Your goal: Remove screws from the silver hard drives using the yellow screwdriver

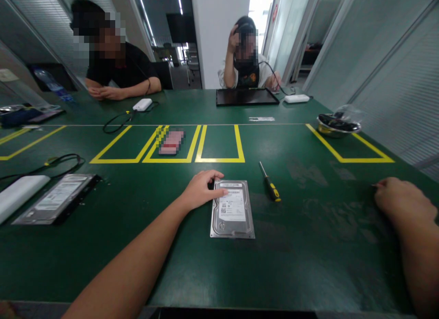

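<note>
A silver hard drive (231, 213) with a white label lies flat on the green table in front of me. My left hand (202, 188) grips its far left corner, thumb over the label and fingers at the far edge. To the right of the drive lies a screwdriver (269, 184) with a yellow and black handle, its tip pointing away from me. My right hand (404, 202) rests at the table's right side, fingers closed together. Something tiny shows at its fingertips, too small to name.
A second hard drive (56, 200) lies at left beside a white power bank (22, 195) with a black cable. Yellow tape outlines boxes; a phone (172, 142) lies in one. A metal bowl (338, 126) stands far right. Two people sit opposite, near a black flat panel (247, 96).
</note>
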Demonstrator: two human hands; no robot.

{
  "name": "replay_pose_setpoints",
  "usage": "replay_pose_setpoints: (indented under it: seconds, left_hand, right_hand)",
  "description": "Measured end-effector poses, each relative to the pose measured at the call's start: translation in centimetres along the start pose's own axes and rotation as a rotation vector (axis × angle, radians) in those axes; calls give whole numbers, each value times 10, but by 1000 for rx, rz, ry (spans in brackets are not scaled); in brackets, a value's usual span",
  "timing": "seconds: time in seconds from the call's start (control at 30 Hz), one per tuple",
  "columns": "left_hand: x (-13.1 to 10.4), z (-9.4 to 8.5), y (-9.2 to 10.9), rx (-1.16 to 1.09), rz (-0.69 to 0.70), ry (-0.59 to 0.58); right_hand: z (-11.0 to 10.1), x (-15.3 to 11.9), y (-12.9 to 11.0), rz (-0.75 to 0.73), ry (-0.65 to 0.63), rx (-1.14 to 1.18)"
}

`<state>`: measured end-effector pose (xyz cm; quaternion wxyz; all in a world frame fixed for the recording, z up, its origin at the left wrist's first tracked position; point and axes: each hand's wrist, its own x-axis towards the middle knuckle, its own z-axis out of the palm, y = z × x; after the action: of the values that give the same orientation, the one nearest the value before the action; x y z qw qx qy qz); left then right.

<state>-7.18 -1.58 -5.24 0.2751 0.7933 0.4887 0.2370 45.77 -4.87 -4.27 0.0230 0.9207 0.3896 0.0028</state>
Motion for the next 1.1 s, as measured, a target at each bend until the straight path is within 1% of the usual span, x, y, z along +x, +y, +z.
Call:
replay_pose_setpoints:
  seconds: [0.4,0.7,0.9,1.1]
  left_hand:
    - [0,-2,2,-5,-6,-11]
    - [0,-1,2,-7,-2,-10]
    - [0,1,-3,-12,-3,0]
    - [0,0,-1,-7,1,2]
  right_hand:
    - [-4,-11,-4,-51,-7,-38]
    - [-1,-6,-4,-55,11,-37]
    - [4,0,-3,-35,18,-5]
    - [5,1,-2,-1,28,48]
